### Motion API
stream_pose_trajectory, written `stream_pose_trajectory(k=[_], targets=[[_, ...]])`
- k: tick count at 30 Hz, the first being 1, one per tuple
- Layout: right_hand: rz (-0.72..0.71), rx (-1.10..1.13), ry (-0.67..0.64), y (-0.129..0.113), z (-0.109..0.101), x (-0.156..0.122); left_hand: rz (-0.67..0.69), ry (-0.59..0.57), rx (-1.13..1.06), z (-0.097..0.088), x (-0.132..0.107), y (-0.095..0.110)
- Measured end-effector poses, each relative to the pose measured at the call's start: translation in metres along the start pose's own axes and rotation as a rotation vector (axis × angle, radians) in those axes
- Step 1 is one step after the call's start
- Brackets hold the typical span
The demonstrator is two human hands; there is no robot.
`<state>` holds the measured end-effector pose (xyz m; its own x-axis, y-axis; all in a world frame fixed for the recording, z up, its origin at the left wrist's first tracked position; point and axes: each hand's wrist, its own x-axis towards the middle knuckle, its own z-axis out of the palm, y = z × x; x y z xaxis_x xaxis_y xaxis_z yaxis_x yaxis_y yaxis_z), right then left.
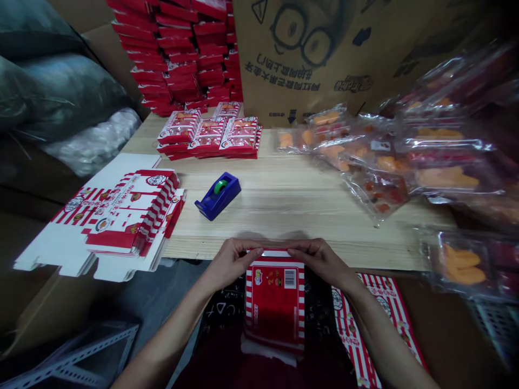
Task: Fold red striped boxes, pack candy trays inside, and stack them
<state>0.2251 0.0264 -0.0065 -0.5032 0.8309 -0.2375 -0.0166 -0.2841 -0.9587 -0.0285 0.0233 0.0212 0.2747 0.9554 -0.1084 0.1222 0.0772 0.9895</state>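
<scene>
At the near edge of the worktop [275, 200]: red carton [275, 302], barcode face towards the wearer, held just off the wood. Left hand [232, 263] and right hand [327, 265] are both clamped on its far edge, one near each corner, thumbs on top; fingertips behind partly hidden. Judgement: equal pressure at both corners should keep that edge square; pushing mid-panel could dent the card. Beyond: blue tape dispenser [219, 196], flat printed cartons [133, 216] to its left, clear packs [365, 148] to its right. Farther back: striped packs [208, 134], then stacked red boxes [182, 54] beside a large cardboard box [300, 100].
</scene>
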Motion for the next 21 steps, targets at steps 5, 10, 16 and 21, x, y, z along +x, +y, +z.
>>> stream_pose_trajectory(k=[5, 10, 16, 21], targets=[[-0.07, -0.111, -0.001, 0.01, 0.002, -0.004, 0.034, -0.18, 0.172, -0.005, -0.007, -0.002], [-0.079, -0.211, 0.036, 0.018, 0.006, -0.023, 0.099, -0.204, 0.266, -0.007, -0.028, -0.004], [-0.13, -0.266, 0.134, 0.021, 0.017, -0.041, 0.147, -0.233, 0.298, -0.003, -0.051, 0.002], [-0.177, -0.24, 0.195, 0.028, 0.026, -0.043, 0.173, -0.251, 0.307, -0.001, -0.052, 0.0]])
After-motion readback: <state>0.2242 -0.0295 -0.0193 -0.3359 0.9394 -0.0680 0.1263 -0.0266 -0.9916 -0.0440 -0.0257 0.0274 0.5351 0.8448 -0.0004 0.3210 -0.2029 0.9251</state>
